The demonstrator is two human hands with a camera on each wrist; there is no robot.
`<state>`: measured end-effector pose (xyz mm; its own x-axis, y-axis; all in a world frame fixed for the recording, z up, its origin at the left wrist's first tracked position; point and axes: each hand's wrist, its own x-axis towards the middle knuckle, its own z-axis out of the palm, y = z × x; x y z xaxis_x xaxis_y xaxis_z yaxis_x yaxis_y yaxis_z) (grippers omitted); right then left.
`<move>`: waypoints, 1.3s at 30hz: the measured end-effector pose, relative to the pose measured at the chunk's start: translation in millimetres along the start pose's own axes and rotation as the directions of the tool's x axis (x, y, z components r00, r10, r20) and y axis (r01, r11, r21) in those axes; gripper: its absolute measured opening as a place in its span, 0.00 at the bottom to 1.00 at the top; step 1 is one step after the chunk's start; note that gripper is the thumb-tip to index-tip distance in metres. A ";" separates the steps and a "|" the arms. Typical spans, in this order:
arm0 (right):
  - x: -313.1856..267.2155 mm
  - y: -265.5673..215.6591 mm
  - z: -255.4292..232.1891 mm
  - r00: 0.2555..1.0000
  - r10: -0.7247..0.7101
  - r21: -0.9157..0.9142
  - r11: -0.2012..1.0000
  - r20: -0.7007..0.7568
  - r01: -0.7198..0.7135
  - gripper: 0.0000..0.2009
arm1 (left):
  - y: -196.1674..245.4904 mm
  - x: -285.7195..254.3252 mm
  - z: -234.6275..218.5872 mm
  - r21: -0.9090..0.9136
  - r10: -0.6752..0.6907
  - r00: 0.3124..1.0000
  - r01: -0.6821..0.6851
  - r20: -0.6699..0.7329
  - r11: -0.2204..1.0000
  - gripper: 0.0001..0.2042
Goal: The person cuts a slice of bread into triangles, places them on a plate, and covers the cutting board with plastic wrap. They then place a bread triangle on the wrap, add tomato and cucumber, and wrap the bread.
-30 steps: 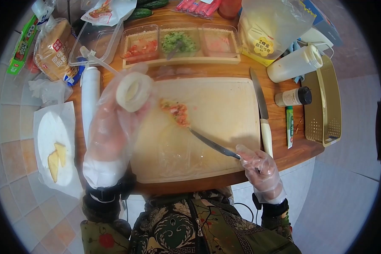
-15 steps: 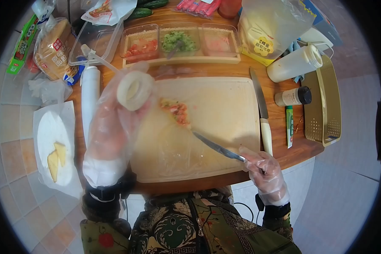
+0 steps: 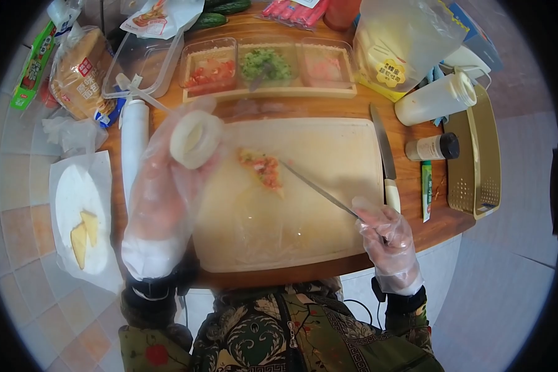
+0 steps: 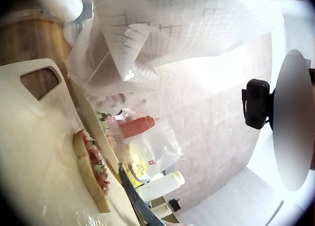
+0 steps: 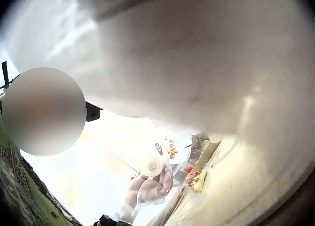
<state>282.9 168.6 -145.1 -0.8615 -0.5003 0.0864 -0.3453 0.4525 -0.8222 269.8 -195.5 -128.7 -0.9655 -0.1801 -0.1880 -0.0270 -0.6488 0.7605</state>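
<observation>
On the cutting board [image 3: 328, 149] lies a small piece of bread [image 3: 261, 170] topped with red and green bits; the left wrist view shows the topped bread [image 4: 92, 172] from the side. My gloved left hand [image 3: 170, 180] grips a pale, round-ended object [image 3: 196, 139] beside and above it; its exact kind is unclear. My gloved right hand [image 3: 387, 245] holds a thin metal knife [image 3: 319, 191] by its handle, its tip just right of the bread. In the right wrist view, the left hand [image 5: 152, 189] is curled round the object.
A larger knife [image 3: 384, 149] lies along the board's right edge. Behind the board stands a tray [image 3: 273, 92] of chopped ingredients. To the right are a white bottle [image 3: 434, 100], a spice jar [image 3: 433, 147] and a basket [image 3: 471, 167]. Two yellow pieces [image 3: 79, 245] rest on white paper at left.
The small knife's tip has moved up from the bread's lower end to beside its upper right part. My left hand keeps its hold, nearly still. The head view has shifted slightly.
</observation>
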 end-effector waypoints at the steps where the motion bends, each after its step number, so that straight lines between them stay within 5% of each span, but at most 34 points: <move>1: -2.8 4.3 2.2 0.994 0.106 0.167 0.980 0.003 -0.105 0.13 | 3.2 -0.5 1.7 -0.009 -0.029 0.999 0.029 -0.021 1.000 0.28; 2: -4.7 6.7 3.4 0.978 0.209 0.328 0.922 0.023 -0.205 0.14 | 4.7 0.2 2.1 -0.019 -0.059 0.997 0.058 -0.041 0.998 0.27; 5: -5.9 5.9 3.1 0.968 0.243 0.257 0.933 0.062 -0.250 0.12 | 5.8 5.5 -8.6 -0.026 -0.090 0.994 0.092 0.059 0.995 0.24; 9: -13.6 8.6 10.5 0.911 0.408 0.396 0.827 0.065 -0.398 0.13 | 3.5 10.7 -6.7 -0.074 -0.118 0.993 0.117 -0.008 0.990 0.23; 11: -16.0 15.6 11.9 0.985 0.174 0.070 0.982 -0.010 -0.173 0.17 | 2.2 13.4 -5.7 -0.133 -0.140 0.989 0.134 -0.038 0.982 0.21; 15: -10.9 14.2 16.9 0.996 0.063 0.134 0.989 -0.055 -0.055 0.18 | 3.0 9.4 -5.3 -0.097 -0.092 0.996 0.092 -0.003 0.991 0.20; 20: -2.9 4.5 12.8 0.997 -0.064 -0.129 0.990 -0.051 0.057 0.18 | 7.4 7.6 -8.4 -0.059 -0.120 0.989 0.126 0.091 0.990 0.25; 24: -10.8 10.3 20.0 0.993 0.087 0.061 0.995 -0.075 -0.083 0.20 | 4.9 8.3 -2.8 -0.074 -0.118 0.993 0.117 0.001 0.990 0.28; 27: -6.4 14.1 20.5 0.992 -0.084 -0.023 0.996 -0.097 0.082 0.23 | 2.7 8.5 -3.0 -0.054 -0.060 0.998 0.061 0.029 0.997 0.26; 29: 1.1 2.8 17.7 0.992 -0.111 -0.146 0.984 -0.068 0.100 0.26 | 6.3 8.7 -6.2 0.239 -0.113 0.992 0.122 -0.051 0.963 0.50; 35: -5.0 2.8 19.6 0.999 0.026 -0.074 0.997 -0.022 -0.027 0.23 | 7.4 13.3 -17.5 0.178 -0.186 0.982 0.190 -0.043 0.966 0.44; 39: -2.5 -2.4 20.9 0.999 0.033 -0.085 0.996 -0.032 -0.035 0.23 | 3.8 5.3 -11.7 0.105 -0.118 0.993 0.119 -0.008 0.987 0.40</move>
<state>293.7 153.4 -155.1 -0.8837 -0.4616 0.0772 -0.3449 0.5307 -0.7742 267.6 -207.5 -134.1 -0.9533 -0.1083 -0.2819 -0.1683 -0.5844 0.7938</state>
